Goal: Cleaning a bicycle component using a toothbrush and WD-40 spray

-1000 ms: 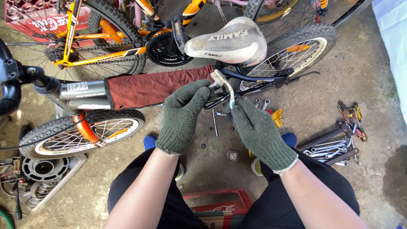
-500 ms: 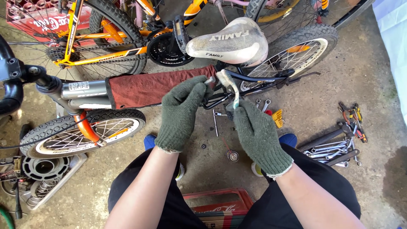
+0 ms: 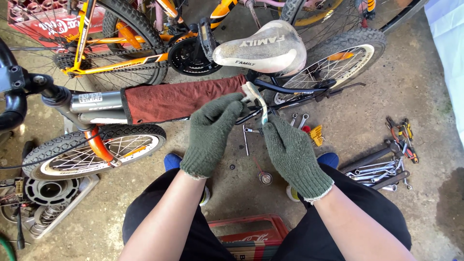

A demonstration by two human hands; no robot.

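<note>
While the person sits over the small bike, both hands in thick green knitted gloves work on a pale, dirty strip of cloth point(image 3: 257, 104). That strip loops around the thin black frame tube point(image 3: 290, 90) just under the worn white bike saddle point(image 3: 263, 48), beside the end of the dark red cloth pad point(image 3: 181, 100) wrapped on the top bar.

The left hand point(image 3: 212, 133) has its fingers pinched together on the top end of the strip, close to the red pad. The right hand point(image 3: 292, 152) has its fingers closed on the lower end, which hangs down toward the grey concrete floor point(image 3: 362, 121).

To do this bit well, I think both ends need to stay tight, so the strip hugs the tube and does not slip. Pulling one end and then the other should rub the tube all the way round. The gloves are fat, so a small firm pinch near the tube looks better than a loose grip far away. The strip should stay clear of the spokes of the back wheel with its knobbly black tyre point(image 3: 338, 60), which sits just behind.

Silver spanners point(image 3: 297, 120) lie on the floor below the hands, and a heap of long metal tools point(image 3: 382, 166) lies near the floor's right edge.
</note>
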